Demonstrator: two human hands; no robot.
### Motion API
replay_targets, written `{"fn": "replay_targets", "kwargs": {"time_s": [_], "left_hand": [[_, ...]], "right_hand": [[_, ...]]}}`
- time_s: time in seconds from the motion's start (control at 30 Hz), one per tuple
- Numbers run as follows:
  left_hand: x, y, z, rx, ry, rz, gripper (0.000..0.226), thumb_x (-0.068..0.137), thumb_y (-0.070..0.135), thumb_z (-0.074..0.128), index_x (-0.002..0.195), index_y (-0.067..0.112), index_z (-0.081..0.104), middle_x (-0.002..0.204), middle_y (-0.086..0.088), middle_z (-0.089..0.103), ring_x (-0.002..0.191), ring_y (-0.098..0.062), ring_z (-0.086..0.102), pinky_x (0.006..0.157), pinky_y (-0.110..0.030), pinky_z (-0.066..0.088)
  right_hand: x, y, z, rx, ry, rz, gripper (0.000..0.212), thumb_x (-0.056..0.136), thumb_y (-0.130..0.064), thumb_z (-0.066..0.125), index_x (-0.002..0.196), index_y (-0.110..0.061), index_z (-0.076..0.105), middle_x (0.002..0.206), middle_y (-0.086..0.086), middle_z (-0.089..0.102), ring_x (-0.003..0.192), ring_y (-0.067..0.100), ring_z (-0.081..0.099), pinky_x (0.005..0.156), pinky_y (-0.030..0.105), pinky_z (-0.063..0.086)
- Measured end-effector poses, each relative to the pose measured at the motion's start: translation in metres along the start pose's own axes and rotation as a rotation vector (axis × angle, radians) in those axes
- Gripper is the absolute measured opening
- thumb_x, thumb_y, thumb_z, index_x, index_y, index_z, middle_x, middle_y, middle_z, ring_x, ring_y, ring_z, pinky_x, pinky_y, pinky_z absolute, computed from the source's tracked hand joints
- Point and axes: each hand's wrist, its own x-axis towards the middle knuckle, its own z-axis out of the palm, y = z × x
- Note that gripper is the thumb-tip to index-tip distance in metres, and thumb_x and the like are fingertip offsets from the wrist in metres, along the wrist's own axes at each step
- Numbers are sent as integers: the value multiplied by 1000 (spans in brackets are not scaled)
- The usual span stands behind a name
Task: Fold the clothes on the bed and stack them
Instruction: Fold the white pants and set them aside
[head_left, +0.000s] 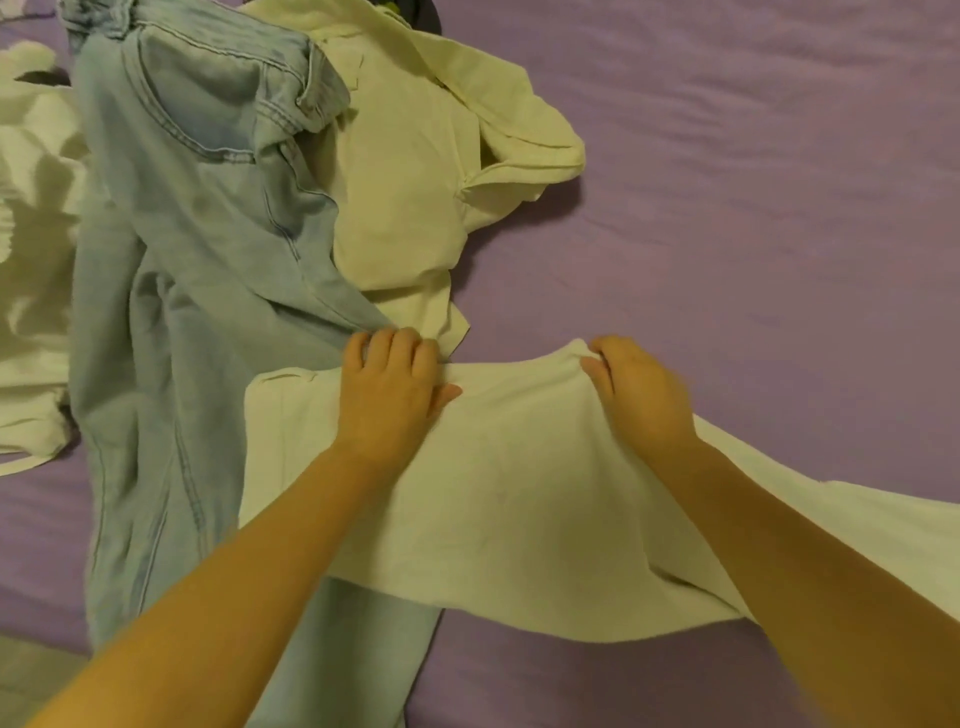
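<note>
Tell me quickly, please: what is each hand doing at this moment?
Left hand: fingers curled over the far edge of the white cloth, gripping it.
Right hand: pinches the same edge, lifting it slightly.

The purple sheet (753, 182) lies bare to the right, open for passage; jeans (197, 249) and heaped white clothes (410, 182) crowd the left and the middle

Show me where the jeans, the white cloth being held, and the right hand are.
jeans (208, 249): head view, on the upper leg.
white cloth (509, 499): head view, on its middle.
right hand (636, 395): head view, on the back of the hand.
</note>
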Motion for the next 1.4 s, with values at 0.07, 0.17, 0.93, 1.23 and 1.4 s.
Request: {"fn": "replay_targets", "kwargs": {"time_s": [0.07,0.17,0.93,1.23,1.4], "left_hand": [[-7,40,-12,-143,33,21,32,87,28,64,113,10,62,118,-14,61,113,-34,53,104,-54,33],[-28,125,-35,-393,-111,113,48,95,44,45,136,20,49,143,-10,48,135,-35,39,108,-59,26],[14,309,-54,-307,-418,230,63,95,58,24,149,25,27,156,-10,26,142,-35,24,111,-59,12],[77,404,-58,-370,-539,380,66,91,55,22,140,19,45,140,-5,51,138,-33,34,112,-55,17],[97,431,-66,-487,-681,392,39,94,40,52,129,22,56,120,-3,59,116,-25,46,97,-30,31]], "right_hand": [[-2,3,2,71,-3,20,33,101,-35,34,123,-17,52,120,4,57,103,25,55,81,33,38],[-20,17,-3,75,-28,21,40,99,-41,38,132,-19,45,128,3,54,112,24,53,90,34,39],[-62,218,-104,-292,-33,-145,38,97,-44,44,114,-13,58,111,7,62,100,27,57,85,34,39],[-148,348,-144,-318,-79,-84,72,84,-70,28,127,-19,56,121,3,62,111,26,56,96,39,33],[-176,372,-160,-178,-184,-67,59,86,-54,56,136,-27,41,136,-5,47,125,17,42,100,32,30]]}}
